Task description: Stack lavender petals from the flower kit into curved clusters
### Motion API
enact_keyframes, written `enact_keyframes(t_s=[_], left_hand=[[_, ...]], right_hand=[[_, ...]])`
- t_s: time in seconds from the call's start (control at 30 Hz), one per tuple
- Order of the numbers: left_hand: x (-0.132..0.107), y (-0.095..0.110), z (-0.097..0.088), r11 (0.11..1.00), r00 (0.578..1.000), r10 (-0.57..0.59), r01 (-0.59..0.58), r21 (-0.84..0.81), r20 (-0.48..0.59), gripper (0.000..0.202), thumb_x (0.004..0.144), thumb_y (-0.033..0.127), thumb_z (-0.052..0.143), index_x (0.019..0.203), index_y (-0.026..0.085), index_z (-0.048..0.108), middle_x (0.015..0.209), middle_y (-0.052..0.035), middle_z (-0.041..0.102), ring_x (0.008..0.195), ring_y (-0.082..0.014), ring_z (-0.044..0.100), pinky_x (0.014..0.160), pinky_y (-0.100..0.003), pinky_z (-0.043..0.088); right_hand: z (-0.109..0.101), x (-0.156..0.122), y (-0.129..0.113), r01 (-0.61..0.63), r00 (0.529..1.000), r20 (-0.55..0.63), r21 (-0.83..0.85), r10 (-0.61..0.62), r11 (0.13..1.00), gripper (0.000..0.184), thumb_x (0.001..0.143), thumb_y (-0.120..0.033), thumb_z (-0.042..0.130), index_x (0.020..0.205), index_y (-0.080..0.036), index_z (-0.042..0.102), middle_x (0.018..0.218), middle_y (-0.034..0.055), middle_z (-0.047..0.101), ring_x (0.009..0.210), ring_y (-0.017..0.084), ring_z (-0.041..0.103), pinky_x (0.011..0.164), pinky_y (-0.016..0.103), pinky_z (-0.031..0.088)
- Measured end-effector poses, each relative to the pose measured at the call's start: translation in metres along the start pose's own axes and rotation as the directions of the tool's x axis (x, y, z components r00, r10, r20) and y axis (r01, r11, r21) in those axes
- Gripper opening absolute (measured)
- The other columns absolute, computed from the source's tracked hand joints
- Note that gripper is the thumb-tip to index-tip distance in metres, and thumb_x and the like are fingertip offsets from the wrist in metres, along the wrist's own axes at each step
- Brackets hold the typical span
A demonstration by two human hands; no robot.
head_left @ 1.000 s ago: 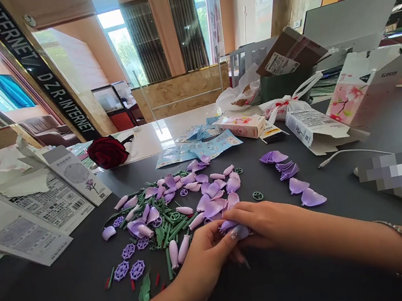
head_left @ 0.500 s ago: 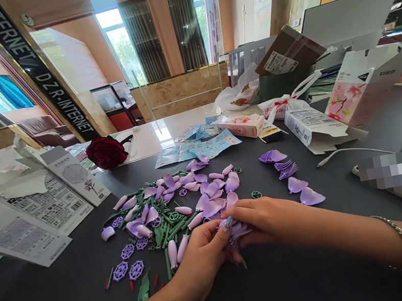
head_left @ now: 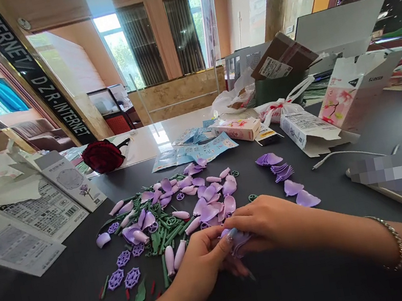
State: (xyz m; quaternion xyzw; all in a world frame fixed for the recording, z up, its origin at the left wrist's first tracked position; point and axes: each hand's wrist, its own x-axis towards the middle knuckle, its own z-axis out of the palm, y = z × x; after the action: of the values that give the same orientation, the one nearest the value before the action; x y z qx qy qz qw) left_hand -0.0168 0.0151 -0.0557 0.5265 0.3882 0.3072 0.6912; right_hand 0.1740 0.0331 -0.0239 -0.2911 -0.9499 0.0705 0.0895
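A small stack of light purple plastic petals (head_left: 242, 245) is gripped between both hands, low in the middle of the view. My left hand (head_left: 208, 254) pinches its near left side with thumb and fingers. From the right, my right hand (head_left: 266, 221) closes over the top of the same stack, hiding part of it. Just beyond the hands lies a loose pile of purple petals (head_left: 208, 210), pink bud-shaped pieces (head_left: 169, 261) and green stem parts (head_left: 172, 233). Purple wheel-shaped pieces (head_left: 132, 278) and a green leaf (head_left: 139, 299) rest left of my left hand.
Sorted petal stacks (head_left: 282, 172) sit to the right, beside a white cable (head_left: 341, 153). Opened boxes stand at the left (head_left: 61, 196) and right (head_left: 354, 92). Blue printed sheets (head_left: 193, 152) and a dark red rose-shaped object (head_left: 103, 156) lie at the back.
The view has shifted slightly, so the table items appear a little further left. Both hands stay together on the petal stack, with only small finger movements.
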Motion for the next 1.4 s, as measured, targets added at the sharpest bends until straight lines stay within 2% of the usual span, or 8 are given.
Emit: enact_keyframes(t_s=[0.2,0.3,0.47,0.57,0.63,0.83,1.07,1.4], left_hand=[[0.003,-0.002,0.000,1.000,0.999,-0.020,0.021,-0.012,0.037,0.056,0.069,0.068,0.067,0.076,0.013,0.058,0.056,-0.0011,0.064,0.051,-0.0116,0.063,0.052,-0.019,0.044],[0.003,-0.003,0.000,0.995,0.999,-0.042,0.041,-0.091,-0.002,0.056,0.069,0.067,0.067,0.084,0.014,0.056,0.060,-0.0003,0.066,0.047,-0.0114,0.062,0.048,-0.020,0.044],[0.002,-0.003,0.000,0.995,0.999,-0.043,0.042,-0.095,-0.009,0.051,0.076,0.059,0.064,0.101,0.017,0.048,0.060,0.0024,0.067,0.032,-0.0066,0.050,0.035,-0.016,0.033],[0.002,-0.002,0.001,0.995,0.999,-0.041,0.041,-0.087,-0.002,0.045,0.077,0.056,0.062,0.097,0.019,0.045,0.058,0.0033,0.066,0.032,-0.0062,0.049,0.035,-0.015,0.034],[0.002,-0.002,0.002,0.995,0.999,-0.035,0.035,-0.090,0.002,0.045,0.076,0.056,0.062,0.094,0.020,0.043,0.058,0.0033,0.066,0.032,-0.0059,0.048,0.035,-0.015,0.033],[0.000,-0.001,0.003,0.998,1.000,-0.026,0.026,-0.053,-0.004,0.043,0.076,0.055,0.063,0.091,0.019,0.044,0.058,0.0035,0.064,0.033,-0.0061,0.048,0.035,-0.016,0.033],[0.000,0.000,0.004,0.999,1.000,-0.022,0.022,-0.045,0.007,0.041,0.077,0.053,0.063,0.091,0.018,0.047,0.060,0.0035,0.063,0.034,-0.0060,0.048,0.037,-0.017,0.033],[0.000,-0.004,0.002,0.999,0.999,0.013,-0.011,-0.040,0.035,0.037,0.081,0.051,0.060,0.091,0.017,0.048,0.061,0.0016,0.062,0.035,-0.0065,0.048,0.038,-0.018,0.030]], right_hand=[[0.004,-0.007,0.002,-0.007,0.999,-0.046,0.078,0.011,0.997,0.031,0.089,-0.036,0.060,0.112,-0.015,0.064,0.094,0.0085,0.072,0.078,0.021,0.067,0.062,0.029,0.041],[0.003,-0.014,0.005,-0.087,0.992,-0.064,0.290,0.110,0.953,0.034,0.085,-0.034,0.066,0.114,-0.016,0.066,0.094,0.0077,0.071,0.078,0.019,0.065,0.065,0.027,0.042],[-0.020,-0.031,0.049,-0.245,0.917,-0.033,0.741,0.398,0.625,0.043,0.078,-0.054,0.064,0.099,-0.017,0.071,0.078,0.0031,0.065,0.063,0.014,0.055,0.056,0.025,0.042],[-0.047,-0.042,0.098,-0.371,0.801,-0.117,0.673,0.587,0.640,0.046,0.078,-0.058,0.060,0.102,-0.019,0.070,0.074,0.0022,0.061,0.058,0.012,0.048,0.050,0.025,0.036],[-0.063,-0.046,0.132,-0.510,0.762,-0.131,0.481,0.634,0.713,0.046,0.082,-0.059,0.054,0.098,-0.020,0.071,0.072,0.0024,0.061,0.060,0.013,0.050,0.053,0.026,0.038],[-0.074,-0.042,0.206,-0.650,0.712,-0.094,0.289,0.696,0.703,0.034,0.082,-0.047,0.062,0.092,-0.015,0.072,0.075,0.0050,0.068,0.066,0.018,0.058,0.060,0.030,0.043],[-0.049,-0.020,0.235,-0.666,0.739,0.017,0.165,0.673,0.728,0.028,0.092,-0.036,0.057,0.112,-0.017,0.061,0.114,0.0063,0.062,0.097,0.020,0.062,0.083,0.040,0.053],[-0.027,-0.011,0.253,-0.646,0.762,0.066,0.145,0.644,0.749,0.031,0.092,-0.035,0.057,0.118,-0.018,0.059,0.120,0.0079,0.060,0.101,0.022,0.061,0.085,0.042,0.053]])
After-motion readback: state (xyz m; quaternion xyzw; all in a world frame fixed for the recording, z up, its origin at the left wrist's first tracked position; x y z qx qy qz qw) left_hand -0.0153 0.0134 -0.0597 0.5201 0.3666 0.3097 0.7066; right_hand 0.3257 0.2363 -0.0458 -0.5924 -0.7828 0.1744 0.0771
